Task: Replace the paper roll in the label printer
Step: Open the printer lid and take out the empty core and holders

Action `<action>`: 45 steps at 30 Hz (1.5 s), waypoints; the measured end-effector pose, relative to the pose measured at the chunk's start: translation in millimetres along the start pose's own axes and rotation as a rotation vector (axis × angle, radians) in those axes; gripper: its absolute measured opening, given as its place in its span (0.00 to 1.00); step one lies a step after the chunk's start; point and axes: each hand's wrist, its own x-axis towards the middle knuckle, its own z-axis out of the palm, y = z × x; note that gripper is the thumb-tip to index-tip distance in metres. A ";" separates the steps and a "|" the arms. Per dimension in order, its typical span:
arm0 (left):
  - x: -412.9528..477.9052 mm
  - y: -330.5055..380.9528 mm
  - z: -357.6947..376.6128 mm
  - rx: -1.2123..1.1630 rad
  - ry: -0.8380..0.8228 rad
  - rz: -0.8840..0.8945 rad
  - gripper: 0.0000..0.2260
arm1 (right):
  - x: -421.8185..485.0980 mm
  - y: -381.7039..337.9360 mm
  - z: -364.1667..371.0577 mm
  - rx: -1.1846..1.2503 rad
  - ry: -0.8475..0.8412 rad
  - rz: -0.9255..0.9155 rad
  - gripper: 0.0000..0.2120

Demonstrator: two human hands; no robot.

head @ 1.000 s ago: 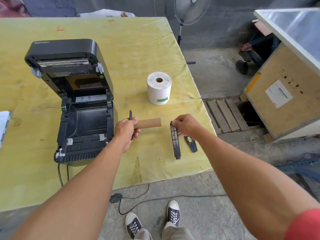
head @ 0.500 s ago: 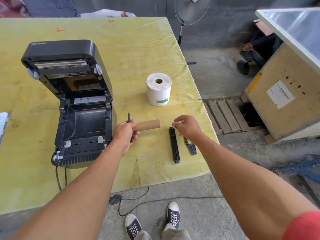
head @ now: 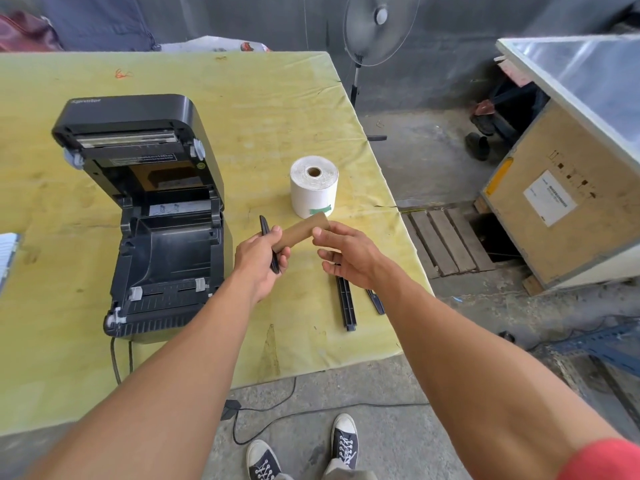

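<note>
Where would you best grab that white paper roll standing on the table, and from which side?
I would grip the paper roll round its curved wall, mid-height, coming from the right. It stands on end on the table, core hole up, with that side free; the cardboard tube held in the left hand crosses its near lower edge.
</note>
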 end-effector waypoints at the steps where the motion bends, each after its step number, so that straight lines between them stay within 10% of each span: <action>1: -1.0 -0.2 -0.4 0.008 -0.010 -0.001 0.06 | 0.1 0.3 2.0 0.003 0.029 -0.014 0.10; 5: -4.1 -3.1 -4.3 0.067 -0.012 0.013 0.08 | 3.4 -8.7 3.5 0.205 0.320 -0.100 0.11; 10: 2.6 -13.8 -17.6 0.276 0.083 0.022 0.09 | 6.6 -3.0 0.5 -0.655 0.298 0.065 0.17; 17: 26.8 -43.4 -34.8 0.632 0.197 -0.064 0.05 | 11.9 26.3 25.3 -1.090 0.245 0.171 0.15; 25: 22.3 -60.0 -39.2 0.837 0.149 -0.096 0.12 | 19.0 31.7 17.0 -1.114 0.257 0.190 0.17; 32: 12.0 -66.3 -41.2 1.451 0.151 0.277 0.06 | 18.7 35.6 15.5 -1.080 0.281 0.190 0.16; 45: 14.7 -50.0 -53.6 1.418 0.109 0.331 0.10 | 5.9 34.1 30.8 -1.095 0.336 0.168 0.17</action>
